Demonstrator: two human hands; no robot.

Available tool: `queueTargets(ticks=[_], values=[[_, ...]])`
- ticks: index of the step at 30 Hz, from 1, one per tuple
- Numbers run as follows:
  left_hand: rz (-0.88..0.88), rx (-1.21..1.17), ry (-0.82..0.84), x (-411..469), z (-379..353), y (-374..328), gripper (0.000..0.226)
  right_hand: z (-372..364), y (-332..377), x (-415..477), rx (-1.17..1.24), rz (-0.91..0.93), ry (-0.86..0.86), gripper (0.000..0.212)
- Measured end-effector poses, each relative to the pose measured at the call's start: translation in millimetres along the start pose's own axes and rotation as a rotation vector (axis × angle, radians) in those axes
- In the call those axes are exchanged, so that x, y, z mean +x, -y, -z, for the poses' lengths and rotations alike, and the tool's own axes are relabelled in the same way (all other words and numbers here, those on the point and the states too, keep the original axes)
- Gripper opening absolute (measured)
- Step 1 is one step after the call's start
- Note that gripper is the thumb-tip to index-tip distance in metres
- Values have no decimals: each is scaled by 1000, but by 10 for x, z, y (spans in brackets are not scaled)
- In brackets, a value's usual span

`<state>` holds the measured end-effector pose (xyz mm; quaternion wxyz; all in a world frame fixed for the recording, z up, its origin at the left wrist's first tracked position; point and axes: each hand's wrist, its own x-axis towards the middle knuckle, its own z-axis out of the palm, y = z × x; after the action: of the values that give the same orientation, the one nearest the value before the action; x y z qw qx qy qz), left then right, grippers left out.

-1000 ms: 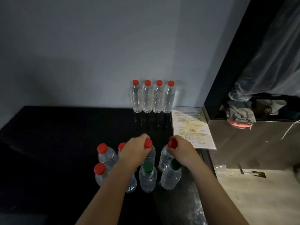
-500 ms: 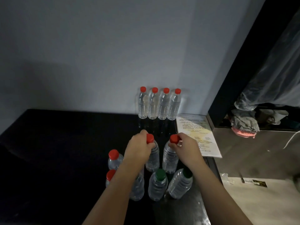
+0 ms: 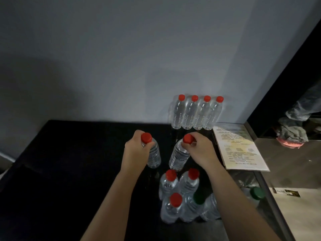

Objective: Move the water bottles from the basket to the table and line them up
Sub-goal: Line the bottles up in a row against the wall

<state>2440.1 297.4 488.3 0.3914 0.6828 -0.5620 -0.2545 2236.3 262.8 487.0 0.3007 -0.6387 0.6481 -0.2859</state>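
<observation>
Left hand [image 3: 133,150]: grip clamped round the neck of one red-capped bottle [image 3: 153,155]. Right hand [image 3: 202,150]: grip pinched at the cap of a second bottle [image 3: 179,157], which hung tilted. Both were over the dark worktop [image 3: 78,162], between the near cluster [image 3: 178,197] and the row of four [image 3: 196,115] at the wall. The basket could not be made out. Risks, as judged: the cap pinch might slip, or the tilted base might clip the cluster or topple the row at set-down.

Clear ribbed bottles [image 3: 196,113] wear red caps [image 3: 181,97], two green caps [image 3: 257,193]; table [image 3: 69,162] black.
</observation>
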Motion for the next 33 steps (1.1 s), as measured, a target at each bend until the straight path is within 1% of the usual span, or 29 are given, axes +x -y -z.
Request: queueTargets(ticks=[7, 14, 21, 27, 29, 33], values=[[26, 57, 110, 103, 130, 528, 15, -471, 143, -80, -10, -63, 60, 12], [59, 64, 194, 93, 130, 740, 16, -632, 171, -147, -20, -108, 40, 11], [56, 76, 183, 10, 60, 751, 24, -682, 74, -144, -30, -112, 74, 13], [78, 19, 130, -73, -26, 826, 36, -548, 76, -25, -55, -152, 195, 17], [83, -6, 118, -81, -59, 871, 41, -506, 65, 20, -79, -147, 249, 22], [140, -38, 156, -81, -158, 974, 57, -497, 13, 110, -50, -159, 343, 32]])
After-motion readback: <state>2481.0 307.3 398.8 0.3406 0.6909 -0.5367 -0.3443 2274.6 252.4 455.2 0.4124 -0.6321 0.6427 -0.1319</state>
